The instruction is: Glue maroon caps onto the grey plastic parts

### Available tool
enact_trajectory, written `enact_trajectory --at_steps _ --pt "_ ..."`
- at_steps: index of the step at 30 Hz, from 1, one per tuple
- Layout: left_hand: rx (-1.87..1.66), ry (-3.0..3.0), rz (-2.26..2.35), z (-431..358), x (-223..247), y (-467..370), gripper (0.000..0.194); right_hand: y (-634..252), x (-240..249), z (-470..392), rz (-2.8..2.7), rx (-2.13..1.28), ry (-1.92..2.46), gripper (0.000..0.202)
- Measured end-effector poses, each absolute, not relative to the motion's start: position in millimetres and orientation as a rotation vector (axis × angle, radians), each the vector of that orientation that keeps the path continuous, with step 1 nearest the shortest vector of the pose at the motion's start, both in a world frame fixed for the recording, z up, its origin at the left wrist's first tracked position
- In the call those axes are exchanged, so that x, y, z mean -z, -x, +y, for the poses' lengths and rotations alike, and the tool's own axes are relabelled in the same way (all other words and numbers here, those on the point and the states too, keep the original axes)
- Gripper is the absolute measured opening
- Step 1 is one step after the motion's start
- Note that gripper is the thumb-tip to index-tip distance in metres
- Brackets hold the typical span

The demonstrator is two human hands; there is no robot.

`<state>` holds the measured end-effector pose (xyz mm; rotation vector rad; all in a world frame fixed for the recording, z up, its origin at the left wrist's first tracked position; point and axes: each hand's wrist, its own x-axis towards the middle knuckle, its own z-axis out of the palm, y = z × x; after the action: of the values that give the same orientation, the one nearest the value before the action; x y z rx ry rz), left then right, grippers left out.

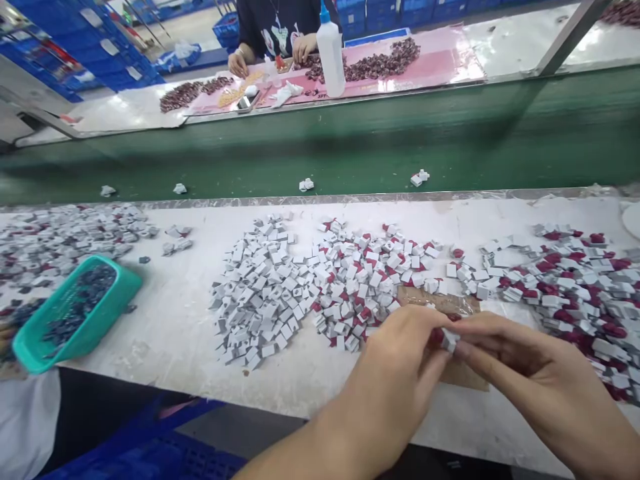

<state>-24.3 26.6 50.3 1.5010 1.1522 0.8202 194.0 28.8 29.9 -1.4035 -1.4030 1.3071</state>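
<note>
Between the fingertips of both hands is a small white and dark red plastic piece [449, 341], partly covered by fingers. My left hand [400, 373] pinches it from the left, with thumb and forefinger closed. From the right, my right hand [520, 367] grips the same piece, its fingers bent around it. Under the hands lies a brown cardboard piece [465, 378] on the white tabletop. Just beyond my left hand is a heap of white and red pieces [370, 273]. A second white and red heap [575, 287] spreads to the right of my right hand.
A plain white heap [265, 287] sits mid-table. At left stands a turquoise basket [107, 320] of dark parts, near another grey-white heap [65, 240]. Several white pieces lie on the green conveyor belt [360, 147]. Across it, a person [285, 33] works by a white bottle [331, 57].
</note>
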Motion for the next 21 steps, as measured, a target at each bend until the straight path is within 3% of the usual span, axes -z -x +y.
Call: enact_trajectory --at_steps 3,6,9,17,21 --pt "-0.75 -1.6 1.346 15.3 -49.2 50.6 0.03 -198.9 -24.2 13.2 -1.386 -1.204 1.444 0.021" --pt "-0.829 -1.673 2.022 13.5 -38.1 93.0 0.025 -214.4 -17.3 1.6 -1.445 -1.021 1.502 0.018" --pt "-0.771 -1.732 2.509 14.4 -18.4 133.8 0.034 -225.8 -11.6 -5.3 -1.488 -0.886 1.55 0.013" --pt "-0.754 -1.738 2.51 20.1 -3.5 160.8 0.019 -213.6 -3.3 -13.2 -1.445 -0.795 1.541 0.026" --pt "-0.923 -1.709 2.421 20.8 -7.0 164.6 0.016 -203.5 -6.2 -12.0 -1.472 -0.775 1.521 0.025"
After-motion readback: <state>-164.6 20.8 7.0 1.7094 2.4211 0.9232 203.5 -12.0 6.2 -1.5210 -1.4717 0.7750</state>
